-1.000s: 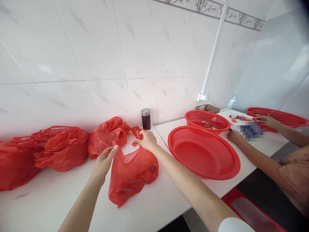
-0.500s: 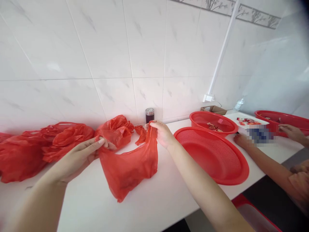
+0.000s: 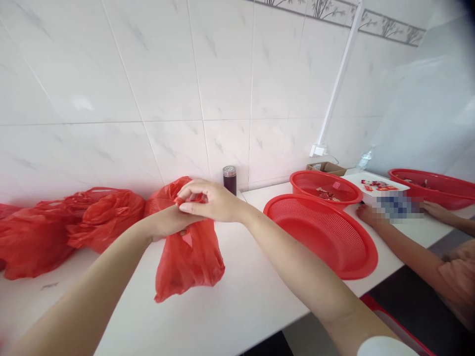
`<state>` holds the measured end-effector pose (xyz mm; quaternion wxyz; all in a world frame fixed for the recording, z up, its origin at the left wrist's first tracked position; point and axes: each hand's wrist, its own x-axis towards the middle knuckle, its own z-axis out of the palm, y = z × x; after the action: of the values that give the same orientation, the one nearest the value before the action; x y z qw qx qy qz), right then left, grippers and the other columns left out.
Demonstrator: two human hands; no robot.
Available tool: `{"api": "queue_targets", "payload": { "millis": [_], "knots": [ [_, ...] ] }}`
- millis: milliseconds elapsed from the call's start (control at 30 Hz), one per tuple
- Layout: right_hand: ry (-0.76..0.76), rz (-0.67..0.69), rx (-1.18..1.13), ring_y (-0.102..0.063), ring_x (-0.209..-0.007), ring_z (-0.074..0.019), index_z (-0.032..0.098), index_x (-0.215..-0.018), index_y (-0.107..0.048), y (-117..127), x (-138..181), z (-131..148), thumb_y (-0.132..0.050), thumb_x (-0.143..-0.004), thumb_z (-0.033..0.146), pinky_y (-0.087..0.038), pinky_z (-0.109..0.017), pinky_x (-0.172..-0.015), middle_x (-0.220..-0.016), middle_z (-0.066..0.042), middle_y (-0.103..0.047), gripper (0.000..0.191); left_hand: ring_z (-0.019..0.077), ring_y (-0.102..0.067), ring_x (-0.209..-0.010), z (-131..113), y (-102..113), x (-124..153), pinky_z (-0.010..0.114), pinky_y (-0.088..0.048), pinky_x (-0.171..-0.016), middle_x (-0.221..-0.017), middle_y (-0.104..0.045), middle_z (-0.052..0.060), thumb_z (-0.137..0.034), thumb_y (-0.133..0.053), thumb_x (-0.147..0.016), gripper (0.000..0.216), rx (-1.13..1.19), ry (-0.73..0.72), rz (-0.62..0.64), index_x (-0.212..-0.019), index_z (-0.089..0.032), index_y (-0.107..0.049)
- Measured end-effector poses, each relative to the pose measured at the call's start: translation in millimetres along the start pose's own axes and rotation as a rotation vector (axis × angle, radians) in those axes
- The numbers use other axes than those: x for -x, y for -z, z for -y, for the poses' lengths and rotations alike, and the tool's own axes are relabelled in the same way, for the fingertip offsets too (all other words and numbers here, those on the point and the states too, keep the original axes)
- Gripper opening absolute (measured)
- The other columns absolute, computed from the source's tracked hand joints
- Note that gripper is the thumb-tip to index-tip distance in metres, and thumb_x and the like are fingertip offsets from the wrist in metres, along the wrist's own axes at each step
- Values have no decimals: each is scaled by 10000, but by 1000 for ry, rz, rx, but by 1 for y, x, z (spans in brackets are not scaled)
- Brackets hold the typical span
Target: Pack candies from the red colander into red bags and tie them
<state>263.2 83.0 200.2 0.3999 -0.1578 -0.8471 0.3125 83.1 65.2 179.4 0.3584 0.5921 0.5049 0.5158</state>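
A red plastic bag [image 3: 191,262] with something inside hangs just over the white table, gathered at its top. My right hand [image 3: 208,198] closes on the bag's upper end, thumb and fingers bent around the plastic. Crossed beneath it, my left hand [image 3: 168,221] also grips the bag's top, though most of its fingers are hidden behind the right hand and the plastic. The contents do not show through clearly. Behind my hands lies another red plastic bag [image 3: 163,198], partly covered by them.
Filled red bags [image 3: 33,242] lie along the wall at left. A dark flask [image 3: 229,181] stands at the wall. To the right are a red plastic basket [image 3: 272,212], a second basket [image 3: 297,184] and a white box [image 3: 374,182]. A co-worker's arms [image 3: 401,247] rest nearby.
My hands held the bag's two handles apart; now they have come together and crossed. The bag's top is gathered and its body has narrowed.
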Motion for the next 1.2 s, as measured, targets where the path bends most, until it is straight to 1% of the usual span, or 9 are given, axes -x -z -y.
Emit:
{"api": "queue_targets", "payload": {
  "millis": [67,233,467,600,800,933,1033,1133,1200],
  "knots": [
    [-68,-48,-42,-591,-1017,-141,242,-992,-617,3,7,-8,-528,-855,198,-491,-277,-832,-1070,8,-622,169,186,-583,-630,-2,-5,4,278,-458,-541,-713,-651,46,-581,-565,-757,391,-34,60,77,-848,-229,-710],
    [-203,77,-177,-656,-848,-127,235,-1052,-523,0,28,-35,-514,-797,99,-509,-298,-801,-933,22,-634,289,154,-514,-575,-13,-4,4,243,-390,-482,-697,-624,52,-597,-623,-734,402,-213,319,555,-677,-207,-701],
    [-227,-133,-160,-591,-836,-114,225,-922,-498,-9,48,-23,-559,-785,130,-495,-279,-780,-891,26,-566,178,126,-492,-489,-2,8,4,269,-423,-533,-629,-627,25,-579,-476,-856,451,-64,297,616,-758,-186,-676],
    [-126,-30,-250,-590,-862,-118,241,-910,-529,-10,61,9,-599,-810,181,-490,-283,-828,-901,22,-582,136,182,-607,-699,-3,11,7,326,-472,-703,-750,-682,38,-457,-514,-878,329,52,155,673,-822,-189,-697],
    [-261,-322,-166,-597,-1013,-141,279,-1102,-568,-28,45,-29,-415,-961,339,-471,-306,-889,-1016,-1,-639,217,175,-569,-674,-3,0,11,300,-445,-650,-791,-675,17,-301,-601,-776,144,-319,-20,563,-809,-221,-715],
    [-356,-262,-329,-611,-696,-108,282,-1125,-594,-44,45,-65,-424,-960,342,-511,-306,-804,-943,16,-645,244,162,-540,-569,15,-17,18,269,-405,-542,-653,-610,-18,-138,-457,-729,182,-542,-201,229,-755,-245,-602],
    [-369,-105,-571,-563,-546,-100,272,-1155,-597,-49,52,-71,-461,-947,316,-531,-329,-783,-750,40,-626,252,167,-594,-653,31,-29,26,277,-445,-608,-873,-661,13,-136,-435,-750,272,-603,-353,3,-946,-244,-590],
    [-357,-98,-600,-647,-807,-145,213,-971,-652,-47,60,-68,-536,-910,335,-497,-327,-890,-803,11,-653,179,200,-634,-823,45,-30,36,295,-472,-721,-1106,-646,55,-237,-424,-836,320,-582,-385,-11,-1113,-249,-584],
    [-367,-148,-558,-654,-894,-154,196,-873,-622,-45,68,-68,-545,-901,369,-492,-321,-895,-878,-4,-671,191,209,-635,-803,56,-25,46,294,-465,-721,-997,-682,38,-288,-394,-872,328,-618,-292,72,-1130,-270,-597]
  ]
}}
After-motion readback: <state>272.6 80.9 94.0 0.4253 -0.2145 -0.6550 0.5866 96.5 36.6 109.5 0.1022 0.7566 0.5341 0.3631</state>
